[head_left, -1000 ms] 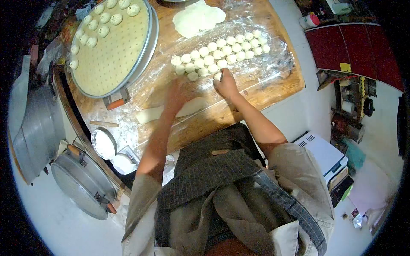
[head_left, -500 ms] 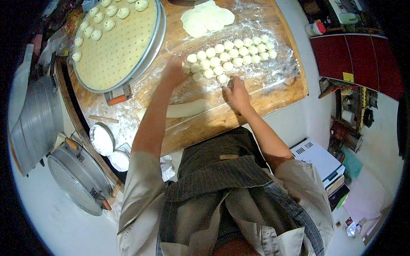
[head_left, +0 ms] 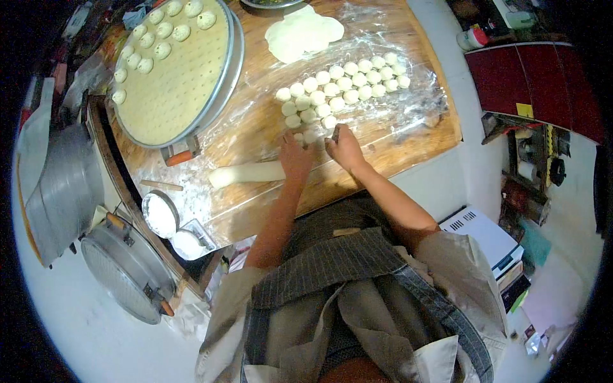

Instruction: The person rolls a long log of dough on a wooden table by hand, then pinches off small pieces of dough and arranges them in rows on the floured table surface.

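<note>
Rows of small round dough pieces (head_left: pixel 345 83) lie on the floured wooden table. My left hand (head_left: pixel 295 156) is at the near end of the rows, its fingers closed around a dough piece (head_left: pixel 299 137), partly hidden. Just beside it, my right hand (head_left: pixel 345 150) is closed on a thin dark thing that I cannot make out, close to the nearest pieces. A pale dough rope (head_left: pixel 246 174) stretches left from beneath my left wrist. Farther back lies a flat dough sheet (head_left: pixel 304 34).
A round steamer tray (head_left: pixel 185 83) with several filled buns stands at the left back. Near the left edge are a small wooden rolling pin (head_left: pixel 161 185) and a bowl of flour (head_left: pixel 159 214). At the back edge sits a metal bowl (head_left: pixel 272 4) with green contents.
My left hand has moved from the left end of the dough rows towards me and right, close to my right hand. Extra pieces show at the near end. The view has shifted slightly.
</note>
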{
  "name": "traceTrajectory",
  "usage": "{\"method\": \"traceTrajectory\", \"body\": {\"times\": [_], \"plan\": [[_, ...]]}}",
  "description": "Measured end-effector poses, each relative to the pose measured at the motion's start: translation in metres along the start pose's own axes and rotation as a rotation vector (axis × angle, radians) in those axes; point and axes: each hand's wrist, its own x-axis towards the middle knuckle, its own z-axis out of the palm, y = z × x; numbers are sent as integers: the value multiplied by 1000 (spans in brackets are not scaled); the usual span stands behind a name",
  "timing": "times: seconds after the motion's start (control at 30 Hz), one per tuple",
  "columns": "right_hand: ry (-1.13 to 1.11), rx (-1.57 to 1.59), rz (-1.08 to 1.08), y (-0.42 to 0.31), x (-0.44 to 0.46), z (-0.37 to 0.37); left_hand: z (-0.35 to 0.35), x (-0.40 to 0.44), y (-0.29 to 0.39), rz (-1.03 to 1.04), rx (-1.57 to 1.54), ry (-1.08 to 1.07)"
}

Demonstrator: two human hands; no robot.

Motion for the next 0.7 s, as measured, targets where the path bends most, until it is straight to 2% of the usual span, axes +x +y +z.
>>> {"method": "traceTrajectory", "body": {"times": [0.1, 0.17, 0.27, 0.33, 0.4, 0.47, 0.5, 0.57, 0.6, 0.67, 0.7], "plan": [[56, 88, 83, 11, 6, 11, 21, 0, 10, -13, 95, 58], [77, 154, 136, 11, 9, 14, 4, 2, 37, -207, -298, 117], [156, 277, 181, 24, 27, 33, 5, 10, 41, -213, -420, 108], [62, 475, 211, 28, 34, 35, -1, 8, 44, -231, -424, 110], [116, 400, 165, 33, 38, 30, 0, 8, 47, -240, -446, 112], [-34, 234, 82, 39, 36, 16, 6, 5, 35, -236, -617, 96], [74, 156, 29, 42, 35, 5, 0, 4, 29, -233, -627, 94], [112, 68, 99, 21, 37, -58, -18, -1, 13, 65, -282, 45], [148, -14, 163, 19, 43, -88, -23, -4, 7, 63, -289, 52], [349, -186, 43, 51, 74, -126, -33, -12, -5, 5, -130, 198], [396, -236, 6, 54, 89, -152, -39, -16, -11, 0, -132, 204]]}}
